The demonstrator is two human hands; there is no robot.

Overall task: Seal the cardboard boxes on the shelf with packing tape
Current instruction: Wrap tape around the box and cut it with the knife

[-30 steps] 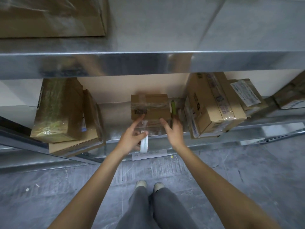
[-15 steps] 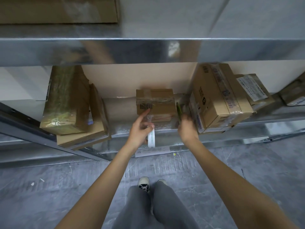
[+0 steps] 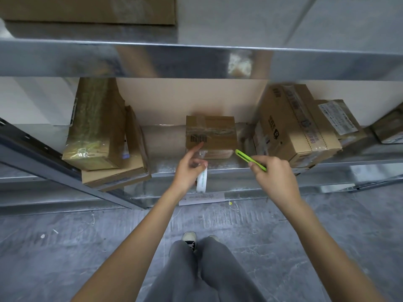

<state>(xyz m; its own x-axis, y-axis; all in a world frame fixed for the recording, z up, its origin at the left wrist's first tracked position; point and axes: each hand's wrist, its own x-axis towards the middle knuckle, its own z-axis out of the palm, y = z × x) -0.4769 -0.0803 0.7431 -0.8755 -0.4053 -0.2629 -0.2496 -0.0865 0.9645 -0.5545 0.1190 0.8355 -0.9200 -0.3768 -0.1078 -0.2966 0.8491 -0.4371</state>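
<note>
A small cardboard box [image 3: 214,136] with a barcode and clear tape over its top stands in the middle of the metal shelf [image 3: 168,165]. My left hand [image 3: 188,172] is just in front of it and grips a roll of packing tape [image 3: 201,180], seen edge-on with its white core. The index finger points up at the box's front. A strip of clear tape seems to run from the box front to the roll. To the right, my right hand [image 3: 275,178] holds a green cutter [image 3: 250,160], whose tip is near the box's lower right corner.
Stacked cardboard boxes [image 3: 102,136] lean at the left of the shelf. Larger boxes [image 3: 298,125] sit at the right. The upper shelf beam [image 3: 196,59] overhangs. A paper label [image 3: 201,198] hangs on the lower shelf edge. Grey floor and my feet are below.
My right hand took the green cutter from beside the box and drew it back toward me. My left hand stayed by the box front with the tape roll.
</note>
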